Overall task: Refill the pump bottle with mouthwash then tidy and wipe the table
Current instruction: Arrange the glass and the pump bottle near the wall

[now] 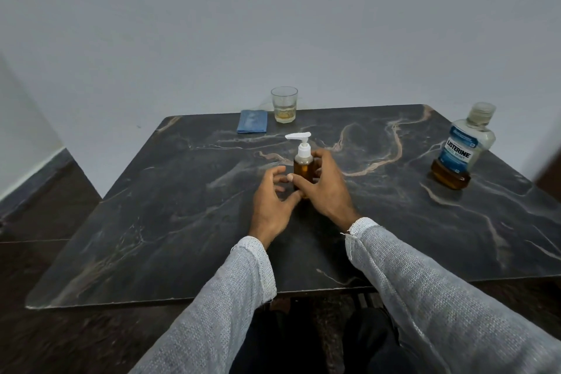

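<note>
A small pump bottle (303, 165) with a white pump head and amber liquid stands upright in the middle of the dark marble table (151, 222). My right hand (326, 188) wraps around its body, thumb across the front. My left hand (271, 203) hovers just left of the bottle with fingers spread, holding nothing. A mouthwash bottle (463, 149) with a blue label and clear cap stands at the right, amber liquid low in it. A folded blue cloth (252, 121) lies at the far edge.
A clear glass (284, 105) with a little yellowish liquid stands at the table's far edge beside the cloth, close to the white wall. The table's near edge runs just above my knees. Dark floor lies to the left.
</note>
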`<action>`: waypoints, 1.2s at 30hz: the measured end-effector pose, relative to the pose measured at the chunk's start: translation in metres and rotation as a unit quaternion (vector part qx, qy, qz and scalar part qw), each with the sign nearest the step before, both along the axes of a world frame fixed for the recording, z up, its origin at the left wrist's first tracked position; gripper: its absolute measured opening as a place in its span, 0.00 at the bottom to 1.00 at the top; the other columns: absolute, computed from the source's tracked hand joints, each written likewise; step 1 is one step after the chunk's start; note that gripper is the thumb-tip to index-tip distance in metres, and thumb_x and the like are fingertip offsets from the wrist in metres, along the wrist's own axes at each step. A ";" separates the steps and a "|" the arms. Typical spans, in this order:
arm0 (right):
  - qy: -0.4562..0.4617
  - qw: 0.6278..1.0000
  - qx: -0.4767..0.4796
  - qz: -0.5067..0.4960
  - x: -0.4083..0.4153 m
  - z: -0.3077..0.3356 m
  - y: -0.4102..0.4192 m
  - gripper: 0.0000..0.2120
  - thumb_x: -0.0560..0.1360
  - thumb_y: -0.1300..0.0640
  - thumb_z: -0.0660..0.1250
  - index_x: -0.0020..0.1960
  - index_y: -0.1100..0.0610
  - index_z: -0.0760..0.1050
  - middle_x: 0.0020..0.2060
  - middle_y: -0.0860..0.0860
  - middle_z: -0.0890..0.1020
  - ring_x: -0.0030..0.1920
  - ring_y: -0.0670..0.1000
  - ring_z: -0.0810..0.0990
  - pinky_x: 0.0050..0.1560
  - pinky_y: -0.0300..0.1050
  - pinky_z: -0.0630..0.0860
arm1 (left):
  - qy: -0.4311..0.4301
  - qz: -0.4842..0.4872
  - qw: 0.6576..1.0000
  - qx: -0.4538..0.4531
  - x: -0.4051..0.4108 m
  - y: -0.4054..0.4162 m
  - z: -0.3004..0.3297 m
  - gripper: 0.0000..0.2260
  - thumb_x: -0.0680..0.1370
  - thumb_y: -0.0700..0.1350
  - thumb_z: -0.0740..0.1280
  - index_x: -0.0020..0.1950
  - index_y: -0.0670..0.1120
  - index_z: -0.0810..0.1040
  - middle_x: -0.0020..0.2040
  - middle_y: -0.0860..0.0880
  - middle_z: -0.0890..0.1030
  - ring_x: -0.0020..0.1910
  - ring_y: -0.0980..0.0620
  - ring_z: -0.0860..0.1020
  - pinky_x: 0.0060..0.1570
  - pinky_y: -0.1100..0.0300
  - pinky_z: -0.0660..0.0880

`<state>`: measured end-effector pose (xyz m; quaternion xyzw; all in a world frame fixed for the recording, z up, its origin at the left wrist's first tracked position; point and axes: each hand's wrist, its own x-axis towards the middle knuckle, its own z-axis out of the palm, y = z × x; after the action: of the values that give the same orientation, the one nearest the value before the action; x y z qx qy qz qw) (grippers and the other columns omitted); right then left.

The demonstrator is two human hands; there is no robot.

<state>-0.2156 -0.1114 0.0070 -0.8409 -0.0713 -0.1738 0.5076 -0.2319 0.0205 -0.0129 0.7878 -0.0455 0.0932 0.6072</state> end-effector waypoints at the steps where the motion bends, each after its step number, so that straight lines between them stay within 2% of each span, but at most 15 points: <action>1: -0.006 1.000 -0.009 -0.008 -0.001 -0.001 0.000 0.29 0.69 0.47 0.76 0.64 0.51 0.66 0.58 0.50 0.74 0.57 0.48 0.75 0.59 0.51 0.75 | -0.002 -0.001 1.000 0.004 0.002 -0.003 0.000 0.27 0.72 0.39 0.74 0.68 0.50 0.69 0.59 0.53 0.78 0.56 0.53 0.78 0.55 0.58 0.77; 3: -0.019 0.999 -0.027 -0.014 -0.005 -0.002 0.000 0.31 0.69 0.46 0.75 0.65 0.51 0.65 0.59 0.50 0.73 0.58 0.49 0.74 0.59 0.53 0.75 | -0.022 0.006 1.000 0.009 0.004 -0.009 -0.002 0.25 0.73 0.37 0.72 0.67 0.49 0.70 0.59 0.52 0.78 0.57 0.53 0.78 0.56 0.58 0.77; 5: -0.030 0.999 -0.032 -0.003 -0.008 -0.003 -0.002 0.33 0.70 0.47 0.74 0.69 0.50 0.62 0.62 0.50 0.73 0.61 0.49 0.73 0.61 0.53 0.74 | -0.038 0.014 0.999 0.012 0.006 -0.012 -0.003 0.22 0.73 0.35 0.70 0.63 0.50 0.72 0.56 0.54 0.78 0.56 0.56 0.79 0.54 0.62 0.78; 9: -0.036 0.998 -0.025 0.040 -0.010 0.002 -0.005 0.44 0.73 0.56 0.72 0.77 0.43 0.45 0.71 0.52 0.68 0.68 0.49 0.69 0.69 0.52 0.67 | -0.039 -0.010 0.999 0.008 0.011 -0.013 -0.004 0.21 0.73 0.32 0.69 0.61 0.50 0.72 0.58 0.52 0.80 0.56 0.58 0.79 0.53 0.63 0.78; 12: -0.063 0.995 -0.062 0.051 -0.008 0.009 -0.009 0.48 0.73 0.59 0.71 0.76 0.37 0.40 0.72 0.54 0.67 0.69 0.53 0.70 0.69 0.56 0.67 | -0.021 -0.040 0.999 0.015 0.015 -0.009 -0.003 0.23 0.73 0.34 0.71 0.64 0.51 0.71 0.58 0.52 0.80 0.54 0.58 0.80 0.52 0.65 0.77; 15: -0.088 0.992 -0.083 0.030 -0.004 0.017 -0.018 0.48 0.73 0.59 0.71 0.75 0.35 0.40 0.70 0.54 0.70 0.64 0.54 0.75 0.63 0.58 0.72 | 0.008 -0.075 0.997 0.016 0.022 -0.003 -0.001 0.26 0.73 0.38 0.73 0.67 0.52 0.69 0.57 0.53 0.80 0.56 0.56 0.79 0.55 0.61 0.77; 18: -0.092 0.993 -0.074 -0.012 0.007 0.027 -0.032 0.50 0.73 0.55 0.72 0.75 0.33 0.37 0.67 0.56 0.73 0.58 0.56 0.79 0.58 0.62 0.75 | 0.018 -0.062 0.998 0.029 0.035 0.003 0.010 0.25 0.74 0.41 0.73 0.68 0.51 0.68 0.57 0.52 0.79 0.54 0.58 0.78 0.49 0.67 0.74; 20: -0.088 0.992 -0.081 -0.031 0.017 0.035 -0.040 0.50 0.72 0.54 0.72 0.74 0.33 0.37 0.67 0.56 0.74 0.57 0.58 0.79 0.57 0.65 0.76 | 0.018 -0.044 0.998 0.028 0.049 0.006 0.021 0.24 0.75 0.43 0.72 0.69 0.50 0.68 0.56 0.53 0.79 0.53 0.58 0.78 0.47 0.68 0.73; 23: -0.080 0.991 -0.101 -0.046 0.034 0.043 -0.049 0.47 0.72 0.53 0.72 0.74 0.33 0.40 0.64 0.56 0.76 0.54 0.57 0.80 0.57 0.64 0.76 | 0.022 -0.026 0.999 0.023 0.075 0.006 0.037 0.24 0.76 0.45 0.71 0.69 0.49 0.67 0.57 0.51 0.78 0.53 0.55 0.78 0.50 0.64 0.75; 26: -0.069 0.989 -0.117 -0.052 0.057 0.049 -0.055 0.46 0.72 0.52 0.72 0.73 0.34 0.42 0.60 0.55 0.78 0.51 0.55 0.80 0.58 0.64 0.75 | 0.019 -0.006 0.999 0.032 0.109 0.007 0.050 0.25 0.76 0.47 0.71 0.70 0.48 0.66 0.58 0.51 0.77 0.53 0.54 0.77 0.45 0.65 0.74; 29: -0.071 0.987 -0.136 -0.055 0.088 0.055 -0.060 0.45 0.72 0.51 0.71 0.74 0.36 0.42 0.55 0.56 0.80 0.47 0.55 0.81 0.55 0.63 0.77 | 0.019 0.017 0.999 0.041 0.151 0.008 0.057 0.27 0.75 0.49 0.72 0.71 0.48 0.66 0.59 0.51 0.75 0.52 0.54 0.76 0.46 0.65 0.73; 34: -0.073 0.985 -0.151 -0.047 0.141 0.055 -0.062 0.46 0.72 0.52 0.72 0.75 0.38 0.41 0.52 0.52 0.79 0.43 0.50 0.79 0.53 0.60 0.79 | 0.033 0.044 0.998 0.040 0.222 0.004 0.053 0.34 0.72 0.50 0.76 0.72 0.47 0.63 0.67 0.46 0.73 0.58 0.49 0.75 0.58 0.57 0.74; 36: -0.078 0.984 -0.155 -0.047 0.161 0.053 -0.062 0.46 0.72 0.51 0.72 0.75 0.38 0.42 0.50 0.51 0.79 0.43 0.51 0.80 0.52 0.60 0.79 | 0.037 0.049 0.997 0.042 0.248 0.001 0.046 0.37 0.71 0.50 0.76 0.73 0.46 0.62 0.70 0.44 0.71 0.62 0.47 0.74 0.58 0.58 0.71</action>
<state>-0.0542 -0.1738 0.0596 -0.8957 -0.0968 -0.2492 0.3552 0.0158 0.0219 0.0335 0.8167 0.0121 0.0914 0.5697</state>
